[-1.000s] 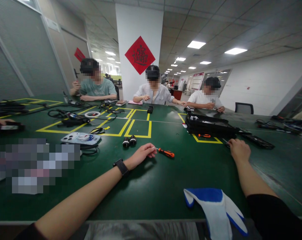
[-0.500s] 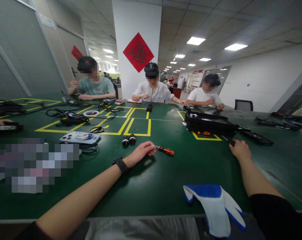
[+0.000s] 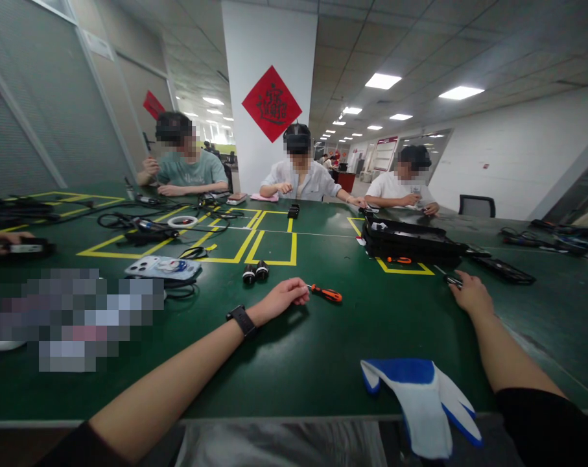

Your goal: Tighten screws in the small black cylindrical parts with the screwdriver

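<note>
My left hand (image 3: 290, 295) rests on the green table with its fingers curled closed; whether anything is inside them is hidden. Just to its right lies an orange-and-black screwdriver (image 3: 329, 295), its thin shaft ending at my fingertips. Farther right, my right hand (image 3: 472, 293) has its fingers closed on the dark handle of another screwdriver (image 3: 453, 280), whose metal shaft points away to the left. Beyond that hand sits a black open tray-like case (image 3: 410, 240), with another orange screwdriver (image 3: 399, 260) at its near side.
A white-and-blue glove (image 3: 423, 392) hangs over the near table edge. Two black cylindrical parts (image 3: 255, 273) stand left of centre, near a phone (image 3: 163, 266). Cables (image 3: 150, 227) lie on yellow-taped areas. Several people sit opposite; another person's hand (image 3: 11, 239) shows at left.
The view has shifted slightly, so everything appears a little farther right. More of the dark handle shows at my right fingers. My left hand stays beside the orange screwdriver.
</note>
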The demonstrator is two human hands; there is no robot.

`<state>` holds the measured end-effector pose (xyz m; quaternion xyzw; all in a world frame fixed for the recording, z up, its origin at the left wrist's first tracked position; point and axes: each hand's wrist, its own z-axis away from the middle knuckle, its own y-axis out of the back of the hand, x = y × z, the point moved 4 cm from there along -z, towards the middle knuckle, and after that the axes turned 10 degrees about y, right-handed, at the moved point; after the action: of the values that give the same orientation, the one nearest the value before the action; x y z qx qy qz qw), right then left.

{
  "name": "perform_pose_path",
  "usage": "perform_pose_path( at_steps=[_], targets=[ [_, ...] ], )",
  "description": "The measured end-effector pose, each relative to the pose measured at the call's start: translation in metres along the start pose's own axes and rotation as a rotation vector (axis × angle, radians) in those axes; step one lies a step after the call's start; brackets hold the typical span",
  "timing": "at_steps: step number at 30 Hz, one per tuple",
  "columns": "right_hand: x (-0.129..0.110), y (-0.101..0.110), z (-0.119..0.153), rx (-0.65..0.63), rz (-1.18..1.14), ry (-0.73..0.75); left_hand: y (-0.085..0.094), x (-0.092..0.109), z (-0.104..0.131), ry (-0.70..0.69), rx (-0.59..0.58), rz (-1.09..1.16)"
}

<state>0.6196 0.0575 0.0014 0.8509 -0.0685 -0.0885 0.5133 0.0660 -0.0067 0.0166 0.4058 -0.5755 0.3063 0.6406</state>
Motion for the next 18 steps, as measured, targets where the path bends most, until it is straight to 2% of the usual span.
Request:
perform_pose_path(
  at_steps=[3, 5, 7, 8, 10, 11, 12, 13, 14, 16, 18],
  targets=[
    [0.002, 0.0, 0.006, 0.066, -0.05, -0.025, 0.0, 0.004, 0.002, -0.027, 0.022, -0.133],
    [-0.001, 0.005, 0.012, 0.093, -0.084, -0.025, 0.007, 0.011, 0.004, -0.082, 0.128, -0.319],
    [-0.011, 0.019, 0.017, 0.168, -0.117, -0.005, 0.023, 0.02, 0.007, -0.174, 0.352, -0.497],
    [-0.02, 0.031, 0.02, 0.248, -0.136, 0.006, 0.034, 0.024, 0.008, -0.199, 0.484, -0.577],
    [-0.048, 0.062, 0.025, 0.492, -0.191, 0.034, 0.059, 0.027, 0.012, -0.146, 0.789, -0.715],
    [-0.067, 0.078, 0.028, 0.605, -0.238, 0.073, 0.071, 0.027, 0.013, -0.086, 0.907, -0.786],
    [-0.09, 0.093, 0.031, 0.665, -0.303, 0.137, 0.081, 0.025, 0.014, -0.025, 0.994, -0.863],
    [-0.117, 0.106, 0.033, 0.66, -0.387, 0.214, 0.089, 0.023, 0.014, 0.042, 1.053, -0.935],
    [-0.146, 0.116, 0.035, 0.584, -0.476, 0.305, 0.094, 0.02, 0.013, 0.103, 1.091, -0.996],
    [-0.212, 0.13, 0.045, 0.268, -0.614, 0.53, 0.099, 0.014, 0.01, 0.195, 1.095, -1.094],
    [-0.277, 0.141, 0.066, -0.078, -0.674, 0.763, 0.095, 0.01, 0.007, 0.186, 1.088, -1.17]
  ],
)
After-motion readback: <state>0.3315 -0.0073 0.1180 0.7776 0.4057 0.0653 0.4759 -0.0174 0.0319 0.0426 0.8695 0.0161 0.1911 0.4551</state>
